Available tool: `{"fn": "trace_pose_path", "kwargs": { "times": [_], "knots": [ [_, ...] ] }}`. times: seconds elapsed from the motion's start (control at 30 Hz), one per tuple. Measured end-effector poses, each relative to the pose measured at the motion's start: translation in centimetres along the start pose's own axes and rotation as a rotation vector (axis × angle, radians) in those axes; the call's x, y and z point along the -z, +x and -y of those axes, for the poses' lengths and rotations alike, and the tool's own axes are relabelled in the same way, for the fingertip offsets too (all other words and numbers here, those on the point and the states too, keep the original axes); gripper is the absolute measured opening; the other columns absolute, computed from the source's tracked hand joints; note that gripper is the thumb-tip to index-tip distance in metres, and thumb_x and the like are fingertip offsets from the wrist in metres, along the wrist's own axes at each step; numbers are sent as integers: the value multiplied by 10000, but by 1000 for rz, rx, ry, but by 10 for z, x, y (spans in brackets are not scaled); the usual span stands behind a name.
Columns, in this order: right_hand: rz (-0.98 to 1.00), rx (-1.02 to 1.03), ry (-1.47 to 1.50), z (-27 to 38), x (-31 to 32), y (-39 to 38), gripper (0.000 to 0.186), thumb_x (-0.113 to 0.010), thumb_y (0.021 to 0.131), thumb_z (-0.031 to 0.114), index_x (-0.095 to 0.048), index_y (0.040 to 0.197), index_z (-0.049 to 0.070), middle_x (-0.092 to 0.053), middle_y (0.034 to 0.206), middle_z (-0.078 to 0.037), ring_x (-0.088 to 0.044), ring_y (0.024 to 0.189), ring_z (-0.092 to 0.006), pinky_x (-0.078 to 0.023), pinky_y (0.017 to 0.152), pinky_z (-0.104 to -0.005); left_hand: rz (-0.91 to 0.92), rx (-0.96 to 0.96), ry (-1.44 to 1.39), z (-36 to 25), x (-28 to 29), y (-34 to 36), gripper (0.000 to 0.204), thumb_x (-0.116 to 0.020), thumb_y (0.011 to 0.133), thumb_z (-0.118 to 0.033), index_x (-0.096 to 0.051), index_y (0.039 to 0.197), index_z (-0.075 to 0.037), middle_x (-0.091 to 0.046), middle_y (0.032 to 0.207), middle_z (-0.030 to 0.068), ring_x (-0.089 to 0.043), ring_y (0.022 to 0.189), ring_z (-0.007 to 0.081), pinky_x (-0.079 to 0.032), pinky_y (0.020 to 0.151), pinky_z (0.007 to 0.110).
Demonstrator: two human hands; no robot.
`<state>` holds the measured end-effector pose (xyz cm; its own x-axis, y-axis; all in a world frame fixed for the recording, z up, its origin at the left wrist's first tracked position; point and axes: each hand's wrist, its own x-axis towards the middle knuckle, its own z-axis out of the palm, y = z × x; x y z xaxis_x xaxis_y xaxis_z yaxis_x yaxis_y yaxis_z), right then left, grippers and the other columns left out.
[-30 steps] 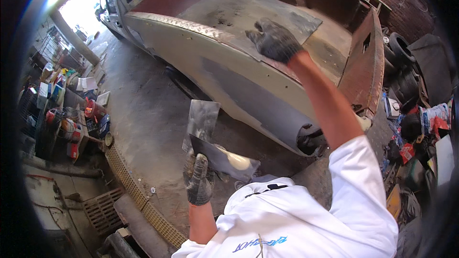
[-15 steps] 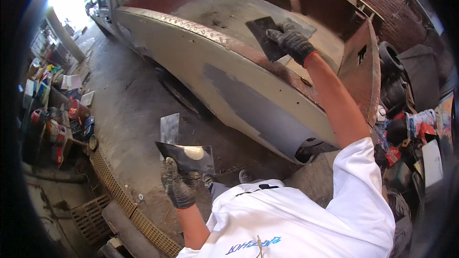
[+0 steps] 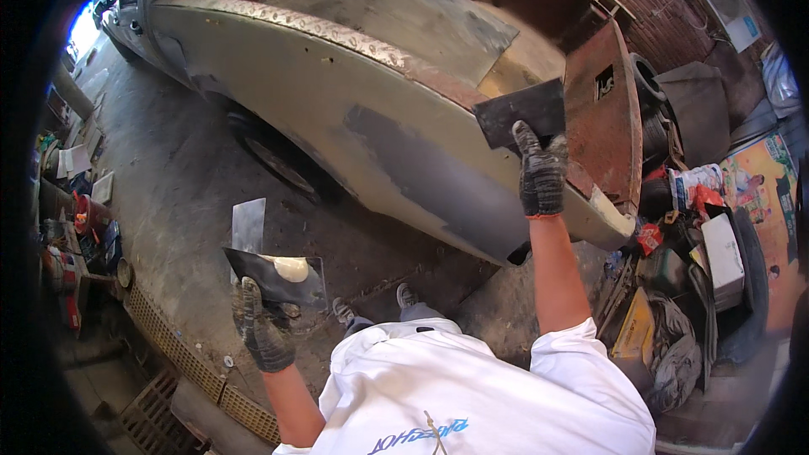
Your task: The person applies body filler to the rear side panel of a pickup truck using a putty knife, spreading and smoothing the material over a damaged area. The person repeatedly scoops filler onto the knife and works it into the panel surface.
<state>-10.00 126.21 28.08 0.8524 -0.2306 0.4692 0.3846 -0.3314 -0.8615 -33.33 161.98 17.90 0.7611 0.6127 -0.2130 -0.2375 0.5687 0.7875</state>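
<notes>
My gloved left hand [image 3: 264, 333] is closed on a dark rectangular plate [image 3: 297, 288] with a round blob of cream-coloured paste [image 3: 291, 268] on top. A lighter grey metal sheet [image 3: 248, 223] sticks up behind that plate, apparently in the same grip. In my gloved right hand [image 3: 542, 175] is a flat black spreader plate [image 3: 516, 111], thumb against its face. It is held over the rear part of a pickup truck's side panel [image 3: 278, 88]; whether it touches the panel I cannot tell. A smooth grey patch [image 3: 413, 173] covers part of the beige panel below.
The rusty tailgate [image 3: 602, 122] stands right of my right hand. Boxes, bags and a white block [image 3: 722, 261] are heaped at the right, by stacked tyres [image 3: 653, 122]. Cluttered shelves [image 3: 80, 227] stand at far left, with a yellow floor grating [image 3: 181, 345] nearby.
My right hand has come back from over the truck bed toward me and the tailgate end, turning its plate. The view has swung rightward. My left hand keeps its plates.
</notes>
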Motion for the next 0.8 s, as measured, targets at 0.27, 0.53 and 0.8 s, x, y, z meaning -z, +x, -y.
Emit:
{"fn": "trace_pose_path", "kwargs": {
  "times": [0.27, 0.53, 0.8],
  "knots": [
    [-220, 5, -305, -11, -39, -27, 299, -734, 858, 217, -634, 1041, 2, -718, 915, -105, -666, 809, -228, -503, 772, -349, 94, 83, 29, -21, 11, 19, 299, -652, 931, -222, -602, 1172, -52, -629, 1092, 44, -593, 965, 145, -503, 763, 289],
    [-139, -309, 24, -15, -61, -37, 232, -702, 891, 204, -645, 1001, 7, -706, 813, -72, -660, 674, -134, -515, 649, -300, 104, 76, 19, -22, 11, 22, 308, -651, 932, -206, -594, 1189, -46, -621, 1110, 45, -584, 983, 152, -493, 807, 303],
    [-262, -206, -17, -17, -86, -43, 205, -669, 916, 216, -649, 979, 23, -711, 800, -70, -663, 652, -146, -513, 639, -303, 139, 113, 40, -24, 14, 21, 334, -649, 933, -213, -578, 1208, -38, -603, 1147, 67, -557, 1057, 159, -458, 916, 332]
  ]
}}
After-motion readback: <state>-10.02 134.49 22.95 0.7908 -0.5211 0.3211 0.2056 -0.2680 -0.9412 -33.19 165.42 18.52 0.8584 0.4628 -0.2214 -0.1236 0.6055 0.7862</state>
